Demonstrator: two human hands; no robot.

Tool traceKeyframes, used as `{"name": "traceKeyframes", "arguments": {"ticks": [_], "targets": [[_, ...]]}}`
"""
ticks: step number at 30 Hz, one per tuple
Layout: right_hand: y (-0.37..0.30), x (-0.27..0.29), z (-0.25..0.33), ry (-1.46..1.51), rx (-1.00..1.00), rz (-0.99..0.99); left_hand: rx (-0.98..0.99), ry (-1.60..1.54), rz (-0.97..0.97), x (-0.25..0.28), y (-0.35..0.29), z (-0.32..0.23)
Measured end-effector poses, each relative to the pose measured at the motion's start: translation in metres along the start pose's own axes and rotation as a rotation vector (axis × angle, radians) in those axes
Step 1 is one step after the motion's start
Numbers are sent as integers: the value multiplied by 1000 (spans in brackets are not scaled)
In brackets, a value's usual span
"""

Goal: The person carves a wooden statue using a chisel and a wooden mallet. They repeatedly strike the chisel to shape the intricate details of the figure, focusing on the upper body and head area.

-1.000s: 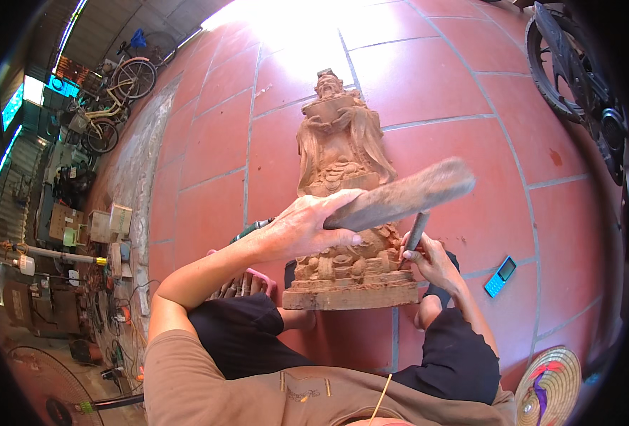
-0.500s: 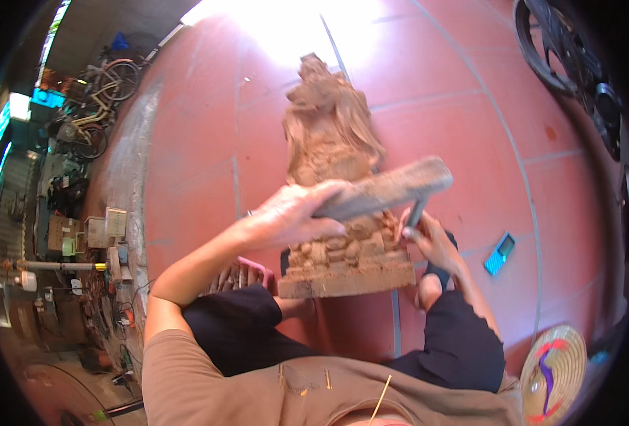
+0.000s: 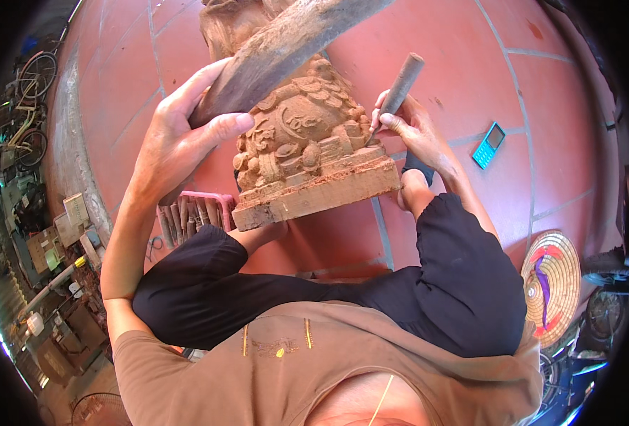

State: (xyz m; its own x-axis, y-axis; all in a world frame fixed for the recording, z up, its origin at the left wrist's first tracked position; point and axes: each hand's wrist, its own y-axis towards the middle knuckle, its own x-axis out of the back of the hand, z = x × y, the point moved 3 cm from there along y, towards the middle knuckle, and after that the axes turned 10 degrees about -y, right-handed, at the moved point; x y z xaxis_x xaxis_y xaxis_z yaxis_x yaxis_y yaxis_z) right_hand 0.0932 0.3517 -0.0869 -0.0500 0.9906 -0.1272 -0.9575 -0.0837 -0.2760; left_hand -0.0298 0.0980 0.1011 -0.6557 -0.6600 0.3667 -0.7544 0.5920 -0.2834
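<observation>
A brown wooden carving (image 3: 297, 131) with dense relief lies in front of me, its flat base edge towards me. Its far end runs out of the top of the view. My left hand (image 3: 187, 135) is closed around one end of a thick wooden mallet (image 3: 279, 57), a long flat-sided block raised over the carving and hiding part of it. My right hand (image 3: 415, 129) grips a chisel (image 3: 402, 84) with a round wooden handle. The chisel leans up and right, its tip at the carving's right side just above the base. Mallet and chisel handle are apart.
A pink basket (image 3: 231, 204) of wooden-handled tools (image 3: 187, 214) stands by my left knee. On the red tiles to the right lie a turquoise phone (image 3: 489, 145) and a woven hat (image 3: 552, 287). Bicycles (image 3: 36, 78) and clutter line the far left.
The view has tilted down and come closer, so the carving's far end has left the picture. The mallet, over the chisel handle before, is now away to its left.
</observation>
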Motion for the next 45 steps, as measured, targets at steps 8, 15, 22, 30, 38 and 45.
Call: {"name": "traceKeyframes", "arguments": {"ticks": [8,15,22,30,38,45], "targets": [[2,-2,0,-8,17,28,-91,63,30,-8,-6,-4],[2,-11,19,-442,222,96,-52,340,182,-25,9,-12],[2,-9,13,-330,206,84,-243,286,98,-21,8,-12],[1,-2,0,-50,25,-44,-159,480,128,-1,2,-2],[3,6,8,-35,78,-167,230,214,24,26,-17,53],[23,-4,40,-111,167,-23,335,86,20,42,-47,115]]}}
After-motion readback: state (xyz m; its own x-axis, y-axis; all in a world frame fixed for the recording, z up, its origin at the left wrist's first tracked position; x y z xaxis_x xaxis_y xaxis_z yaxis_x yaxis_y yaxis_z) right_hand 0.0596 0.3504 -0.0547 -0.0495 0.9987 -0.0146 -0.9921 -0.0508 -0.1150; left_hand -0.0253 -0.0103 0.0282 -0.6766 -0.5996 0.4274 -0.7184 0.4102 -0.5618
